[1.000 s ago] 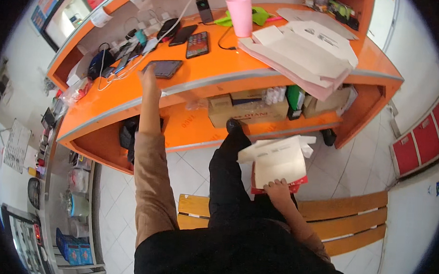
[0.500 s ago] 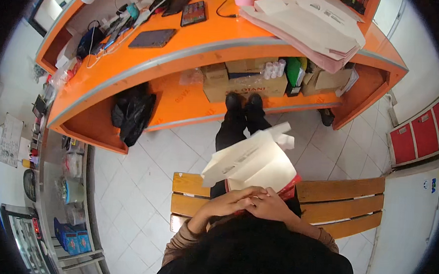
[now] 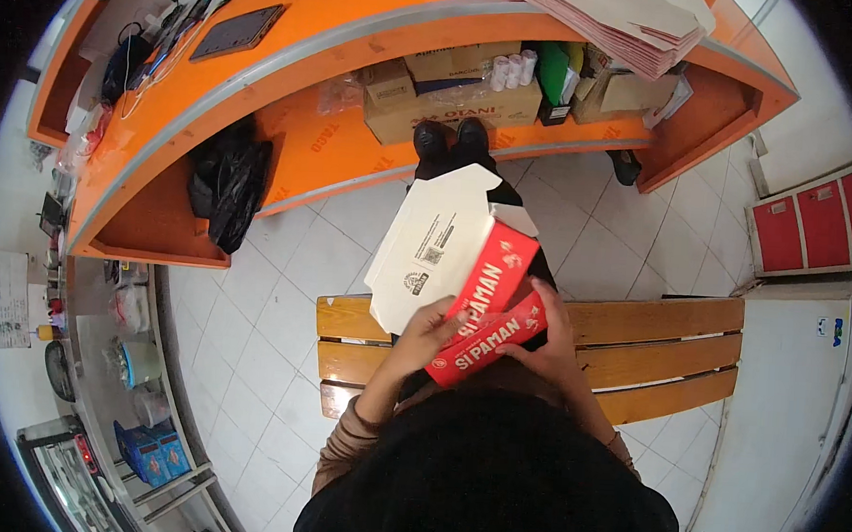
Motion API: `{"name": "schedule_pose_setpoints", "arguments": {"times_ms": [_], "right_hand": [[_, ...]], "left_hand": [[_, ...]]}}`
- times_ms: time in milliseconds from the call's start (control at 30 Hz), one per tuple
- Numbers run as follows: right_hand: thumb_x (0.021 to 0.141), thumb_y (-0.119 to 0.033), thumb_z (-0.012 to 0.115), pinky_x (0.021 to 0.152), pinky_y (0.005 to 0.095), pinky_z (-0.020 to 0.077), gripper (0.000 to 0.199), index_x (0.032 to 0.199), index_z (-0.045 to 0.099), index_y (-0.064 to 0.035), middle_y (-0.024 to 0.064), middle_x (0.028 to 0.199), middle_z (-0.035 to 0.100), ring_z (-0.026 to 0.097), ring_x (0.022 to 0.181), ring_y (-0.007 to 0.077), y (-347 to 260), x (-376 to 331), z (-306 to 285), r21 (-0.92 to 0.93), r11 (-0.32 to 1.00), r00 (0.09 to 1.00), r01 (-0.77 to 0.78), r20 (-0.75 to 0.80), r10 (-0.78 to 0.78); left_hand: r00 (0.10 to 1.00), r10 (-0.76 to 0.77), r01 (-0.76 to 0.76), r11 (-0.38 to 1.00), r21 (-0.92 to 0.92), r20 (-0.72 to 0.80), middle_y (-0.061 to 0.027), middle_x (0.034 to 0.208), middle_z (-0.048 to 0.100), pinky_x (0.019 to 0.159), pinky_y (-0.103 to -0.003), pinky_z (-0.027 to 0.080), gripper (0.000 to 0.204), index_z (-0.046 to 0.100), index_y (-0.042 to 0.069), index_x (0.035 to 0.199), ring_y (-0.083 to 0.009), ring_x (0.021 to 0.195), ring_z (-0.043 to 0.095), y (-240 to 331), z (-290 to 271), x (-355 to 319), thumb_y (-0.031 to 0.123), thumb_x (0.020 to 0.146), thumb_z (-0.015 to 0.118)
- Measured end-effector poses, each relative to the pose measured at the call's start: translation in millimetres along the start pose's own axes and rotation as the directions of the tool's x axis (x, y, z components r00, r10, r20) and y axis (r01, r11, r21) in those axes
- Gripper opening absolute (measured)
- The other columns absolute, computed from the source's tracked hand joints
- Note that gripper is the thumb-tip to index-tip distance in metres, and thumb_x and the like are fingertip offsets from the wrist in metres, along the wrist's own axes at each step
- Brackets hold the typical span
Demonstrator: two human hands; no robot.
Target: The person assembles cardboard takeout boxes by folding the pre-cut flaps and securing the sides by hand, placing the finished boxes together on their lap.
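Note:
On my lap is a partly folded cardboard box (image 3: 427,247) with a broad cream lid flap and red printed sides. My left hand (image 3: 426,335) grips the box at its near left corner, the fingers bent over the red side. At the right end of the near red panel, my right hand (image 3: 552,332) pinches the card, thumb on the front and fingers behind. The cream flap lies out to the far left, its dark print facing up. The inside of the box is mostly hidden behind the red panels.
I sit on a slatted wooden bench (image 3: 654,326). Ahead curves an orange counter (image 3: 351,45) with a phone (image 3: 238,33) and a stack of flat cardboard sheets (image 3: 641,27). Its lower shelf bears brown cartons (image 3: 395,118) and a black plastic bag (image 3: 233,188). A metal shelf stands left.
The box has turned so its red sides face me and its flap swings to the left. My hands have moved apart from being together at its near edge. My view has tilted slightly.

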State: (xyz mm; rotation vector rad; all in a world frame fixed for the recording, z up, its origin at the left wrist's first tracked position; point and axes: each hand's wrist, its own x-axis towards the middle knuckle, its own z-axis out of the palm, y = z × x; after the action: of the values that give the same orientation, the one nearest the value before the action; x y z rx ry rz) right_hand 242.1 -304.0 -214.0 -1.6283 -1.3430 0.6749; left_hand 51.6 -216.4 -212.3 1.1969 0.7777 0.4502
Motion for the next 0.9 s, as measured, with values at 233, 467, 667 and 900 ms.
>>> {"name": "schedule_pose_setpoints", "arguments": {"times_ms": [233, 467, 667, 900], "right_hand": [[0.06, -0.026, 0.077, 0.089, 0.0368, 0.0359, 0.071, 0.119, 0.042, -0.006, 0.0163, 0.118, 0.045, 0.043, 0.111, 0.0279, 16.5, 3.2, -7.4, 0.133, 0.98, 0.969, -0.147, 0.218, 0.116], [0.056, -0.029, 0.078, 0.099, 0.0373, 0.0264, 0.08, 0.122, 0.038, -0.0086, 0.0159, 0.126, 0.035, 0.032, 0.121, 0.0279, 19.8, 23.6, 21.4, 0.179, 0.982, 0.969, 0.058, 0.227, -0.099], [0.055, -0.02, 0.078, 0.095, 0.0366, 0.0336, 0.067, 0.114, 0.049, -0.009, 0.0109, 0.118, 0.042, 0.038, 0.115, 0.0259, 30.5, 16.5, 15.8, 0.149, 0.988, 0.874, 0.031, 0.475, -0.099], [0.053, -0.016, 0.078, 0.092, 0.036, 0.0357, 0.063, 0.111, 0.053, -0.0119, 0.0102, 0.116, 0.04, 0.04, 0.111, 0.0262, 45.0, 1.4, -15.5, 0.058, 0.998, 0.884, 0.015, 0.466, -0.04]], "left_hand": [[0.977, 0.079, -0.055, 0.991, 0.123, -0.199, -0.0066, 0.096, 0.057, 0.073, -0.021, 0.044, 0.033, 0.044, -0.003, 0.116, -0.0079, 0.085, 0.053, 63.3, -44.4, 13.5, 0.012, 0.087, 0.05], [0.952, 0.214, -0.184, 0.972, 0.149, -0.217, -0.0054, 0.09, 0.06, 0.067, -0.019, 0.044, 0.033, 0.049, -0.004, 0.113, -0.0053, 0.076, 0.053, 33.1, -59.5, 37.9, 0.012, 0.084, 0.054], [0.897, 0.257, -0.191, 0.959, 0.211, -0.359, -0.0034, 0.083, 0.061, 0.063, -0.018, 0.044, 0.029, 0.056, -0.004, 0.106, -0.0039, 0.071, 0.051, 44.5, -84.1, 22.8, 0.012, 0.082, 0.057], [0.982, 0.172, -0.145, 0.954, 0.264, -0.082, -0.0025, 0.078, 0.062, 0.062, -0.019, 0.045, 0.027, 0.058, 0.0, 0.105, -0.0035, 0.067, 0.052, 55.8, -78.9, 18.4, 0.014, 0.082, 0.058]]}}
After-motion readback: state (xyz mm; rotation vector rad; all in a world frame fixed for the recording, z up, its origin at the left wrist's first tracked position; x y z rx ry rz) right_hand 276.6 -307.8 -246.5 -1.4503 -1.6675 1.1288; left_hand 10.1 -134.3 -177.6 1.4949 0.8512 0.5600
